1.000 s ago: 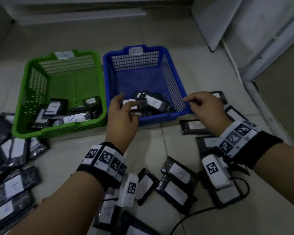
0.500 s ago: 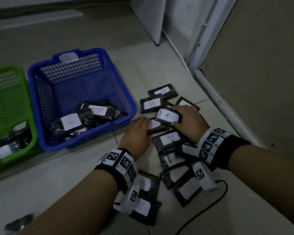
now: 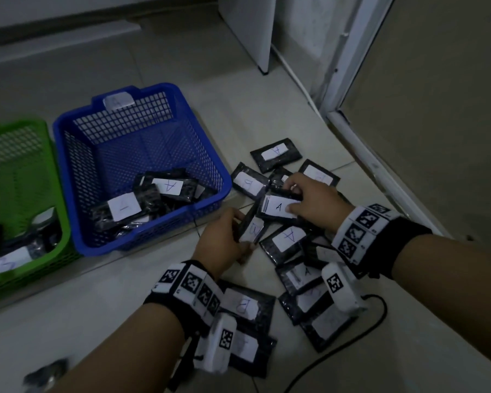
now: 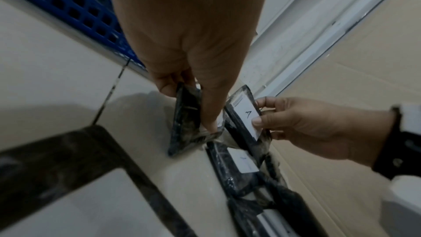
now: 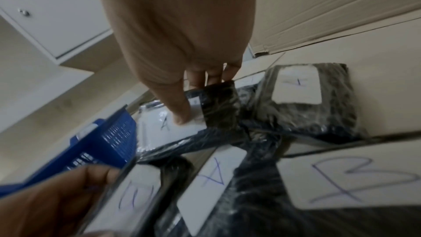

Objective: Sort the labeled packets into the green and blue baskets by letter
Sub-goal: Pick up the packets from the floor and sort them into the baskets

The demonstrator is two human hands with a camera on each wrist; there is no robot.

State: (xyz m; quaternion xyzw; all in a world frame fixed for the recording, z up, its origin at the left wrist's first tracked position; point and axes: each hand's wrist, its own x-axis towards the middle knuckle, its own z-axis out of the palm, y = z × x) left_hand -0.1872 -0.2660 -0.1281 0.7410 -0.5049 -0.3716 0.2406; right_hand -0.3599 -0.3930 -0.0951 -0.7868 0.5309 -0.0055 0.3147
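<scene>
On floor | left hand (image 3: 221,242) grips one B packet (image 3: 251,229); right hand (image 3: 315,205) pinches one A packet (image 3: 277,207)

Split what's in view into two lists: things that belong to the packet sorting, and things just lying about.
Belongs to the job:
left hand gripping a B packet
right hand pinching an A packet
loose packets on the floor
blue basket
green basket

Just lying about:
black cable
white cabinet
cardboard sheet

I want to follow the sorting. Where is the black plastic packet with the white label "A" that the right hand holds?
In the head view, the black plastic packet labelled "A" is right of centre, pinched by the right hand above the floor pile, just right of the blue mesh basket.
</scene>
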